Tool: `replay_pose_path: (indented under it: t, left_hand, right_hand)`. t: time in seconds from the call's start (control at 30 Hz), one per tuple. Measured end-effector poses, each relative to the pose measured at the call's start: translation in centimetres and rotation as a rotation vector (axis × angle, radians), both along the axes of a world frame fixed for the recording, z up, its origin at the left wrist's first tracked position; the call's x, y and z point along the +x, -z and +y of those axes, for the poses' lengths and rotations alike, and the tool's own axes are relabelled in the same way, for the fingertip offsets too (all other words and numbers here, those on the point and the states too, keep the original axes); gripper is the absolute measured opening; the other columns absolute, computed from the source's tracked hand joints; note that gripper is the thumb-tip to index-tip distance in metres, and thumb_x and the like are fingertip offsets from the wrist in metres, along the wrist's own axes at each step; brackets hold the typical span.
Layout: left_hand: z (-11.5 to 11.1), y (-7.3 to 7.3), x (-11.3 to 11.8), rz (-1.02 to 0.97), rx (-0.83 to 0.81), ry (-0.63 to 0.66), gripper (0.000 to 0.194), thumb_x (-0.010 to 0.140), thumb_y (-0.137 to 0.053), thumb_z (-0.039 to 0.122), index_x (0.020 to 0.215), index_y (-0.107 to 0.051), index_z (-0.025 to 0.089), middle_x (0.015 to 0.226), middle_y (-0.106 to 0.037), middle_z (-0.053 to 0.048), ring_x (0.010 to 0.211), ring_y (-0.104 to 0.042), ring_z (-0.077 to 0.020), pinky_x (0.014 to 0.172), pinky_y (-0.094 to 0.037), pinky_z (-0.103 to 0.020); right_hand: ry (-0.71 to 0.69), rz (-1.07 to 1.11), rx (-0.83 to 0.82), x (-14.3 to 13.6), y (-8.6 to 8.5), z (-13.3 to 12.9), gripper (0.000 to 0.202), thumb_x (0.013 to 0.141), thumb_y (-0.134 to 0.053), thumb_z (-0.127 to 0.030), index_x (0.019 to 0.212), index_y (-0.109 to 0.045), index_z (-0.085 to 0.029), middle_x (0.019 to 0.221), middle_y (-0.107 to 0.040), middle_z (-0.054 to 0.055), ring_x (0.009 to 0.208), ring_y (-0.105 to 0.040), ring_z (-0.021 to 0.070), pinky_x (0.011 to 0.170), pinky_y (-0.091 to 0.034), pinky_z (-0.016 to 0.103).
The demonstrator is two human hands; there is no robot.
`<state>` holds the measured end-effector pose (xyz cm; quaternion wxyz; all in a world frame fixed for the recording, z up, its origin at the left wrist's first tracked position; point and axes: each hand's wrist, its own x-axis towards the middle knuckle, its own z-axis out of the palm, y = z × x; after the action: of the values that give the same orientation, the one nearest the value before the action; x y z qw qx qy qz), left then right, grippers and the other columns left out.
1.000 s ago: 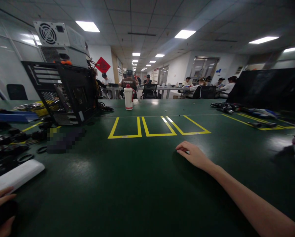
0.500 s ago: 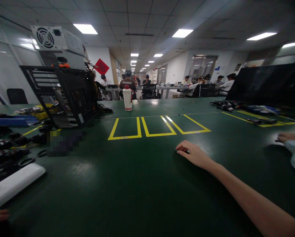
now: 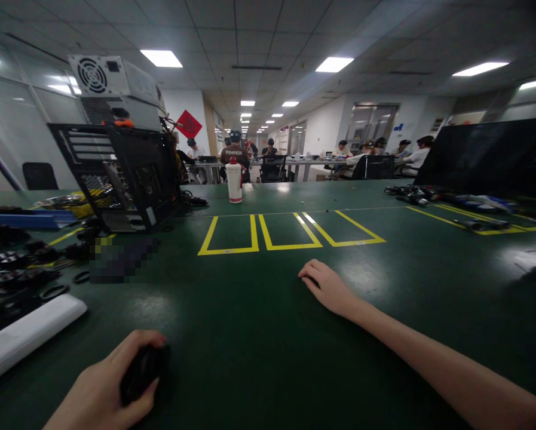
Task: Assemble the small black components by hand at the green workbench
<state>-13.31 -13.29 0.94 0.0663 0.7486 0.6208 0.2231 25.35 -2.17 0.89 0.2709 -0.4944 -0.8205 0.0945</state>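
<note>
My left hand (image 3: 110,379) is at the lower left, its thumb and fingers closed around the sides of a black rounded object that looks like a computer mouse (image 3: 138,373). Its underside is hidden. Farther forward, my right hand (image 3: 328,286) rests low over the green table (image 3: 250,334), fingers loosely bent and a gap showing beside the thumb. Nothing shows in it. Just beyond its fingertips lie three yellow tape outlines (image 3: 290,246) on the tabletop.
At left stand a black computer case (image 3: 128,179) with power supplies (image 3: 115,89) on top, black parts (image 3: 21,263) and a long white object (image 3: 30,337). A white cup (image 3: 234,182) stands farther back. Cables (image 3: 413,194) and a dark screen (image 3: 487,149) are at right. People sit beyond.
My left hand has come in from the lower left edge with the black mouse. My right hand has shifted left and slightly nearer. The other person's hand and sleeve at right have drawn back.
</note>
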Motion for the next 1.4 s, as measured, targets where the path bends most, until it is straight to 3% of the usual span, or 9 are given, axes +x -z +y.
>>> replay_pose_path:
  t: [0.1, 0.2, 0.33, 0.47, 0.67, 0.87, 1.17, 1.33, 1.4]
  left_hand:
    - [3.5, -1.7, 4.1, -0.035, -0.127, 0.18, 0.033, 0.069, -0.048, 0.031, 0.099, -0.04, 0.024, 0.088, -0.056, 0.0, 0.073, -0.058, -0.0173, 0.063, -0.046, -0.026]
    - [7.7, -2.5, 8.3, -0.069, -0.146, 0.312, 0.033, 0.069, -0.05, 0.029, 0.1, -0.04, 0.023, 0.096, -0.053, -0.001, 0.079, -0.057, -0.017, 0.066, -0.045, -0.027]
    - [13.0, -1.8, 13.4, -0.084, -0.037, 0.353, 0.037, 0.066, -0.056, 0.028, 0.1, -0.041, 0.023, 0.1, -0.052, -0.002, 0.083, -0.055, -0.0187, 0.069, -0.045, -0.029]
    - [16.1, -0.7, 16.4, -0.05, 0.022, 0.336, 0.039, 0.065, -0.057, 0.029, 0.1, -0.041, 0.023, 0.099, -0.053, -0.003, 0.084, -0.055, -0.0207, 0.07, -0.044, -0.031]
    - [16.5, -0.6, 16.8, -0.063, 0.048, 0.365, 0.037, 0.067, -0.056, 0.028, 0.1, -0.04, 0.023, 0.1, -0.052, -0.002, 0.087, -0.054, -0.0199, 0.071, -0.044, -0.03]
    - [16.3, -0.9, 16.7, -0.078, 0.008, 0.374, 0.037, 0.069, -0.056, 0.027, 0.102, -0.04, 0.023, 0.102, -0.052, -0.002, 0.09, -0.053, -0.0191, 0.072, -0.044, -0.029]
    - [16.3, -0.8, 16.6, -0.113, 0.013, 0.385, 0.04, 0.068, -0.056, 0.028, 0.104, -0.039, 0.023, 0.105, -0.051, -0.003, 0.092, -0.054, -0.0209, 0.074, -0.044, -0.032]
    - [16.6, -0.8, 15.6, -0.256, -0.129, 0.445, 0.066, 0.067, -0.059, 0.033, 0.121, -0.024, 0.022, 0.113, -0.047, -0.006, 0.094, -0.053, -0.0226, 0.078, -0.044, -0.034]
    - [17.0, -0.7, 15.1, -0.289, -0.175, 0.498, 0.067, 0.067, -0.059, 0.034, 0.123, -0.025, 0.02, 0.116, -0.045, -0.008, 0.1, -0.05, -0.0236, 0.082, -0.042, -0.035]
  right_hand:
    - [-0.082, 0.053, -0.016, -2.4, -0.1, 0.5, 0.018, 0.08, -0.043, -0.027, 0.089, -0.057, -0.021, 0.093, -0.052, 0.005, 0.084, -0.05, 0.0166, 0.075, -0.042, 0.033]
    - [-0.1, 0.193, -0.099, -5.1, -0.4, 1.7, 0.019, 0.078, -0.046, -0.034, 0.084, -0.058, -0.02, 0.087, -0.053, 0.003, 0.076, -0.052, 0.0148, 0.069, -0.043, 0.031]
    - [-0.108, 0.476, -0.249, -7.2, -0.3, 3.5, 0.03, 0.08, -0.039, -0.043, 0.085, -0.055, -0.018, 0.079, -0.056, 0.002, 0.073, -0.053, 0.0138, 0.069, -0.043, 0.03]
    - [-0.093, 0.673, -0.37, -7.3, 0.2, 4.6, 0.031, 0.074, -0.048, -0.045, 0.089, -0.052, -0.017, 0.087, -0.057, 0.003, 0.079, -0.054, 0.0143, 0.073, -0.044, 0.031]
    - [-0.081, 0.789, -0.507, -7.2, 0.1, 5.6, 0.035, 0.064, -0.063, -0.035, 0.091, -0.05, -0.015, 0.088, -0.057, 0.005, 0.085, -0.055, 0.0152, 0.08, -0.043, 0.033]
    - [-0.102, 0.806, -0.658, -7.0, -0.3, 5.9, 0.031, 0.069, -0.06, -0.034, 0.092, -0.051, -0.015, 0.097, -0.057, 0.007, 0.092, -0.054, 0.0168, 0.084, -0.042, 0.034]
    - [-0.103, 0.787, -0.663, -6.7, -0.7, 5.7, 0.024, 0.068, -0.059, -0.019, 0.09, -0.052, -0.014, 0.093, -0.057, 0.006, 0.088, -0.055, 0.016, 0.083, -0.043, 0.036]
    - [-0.193, 0.737, -0.562, -6.4, -0.6, 5.3, 0.03, 0.064, -0.062, -0.016, 0.092, -0.051, -0.017, 0.098, -0.055, 0.005, 0.088, -0.055, 0.0168, 0.08, -0.044, 0.038]
    - [-0.234, 0.735, -0.528, -6.4, -0.3, 5.2, 0.031, 0.064, -0.062, -0.015, 0.093, -0.05, -0.017, 0.099, -0.054, 0.004, 0.089, -0.055, 0.0163, 0.08, -0.044, 0.037]
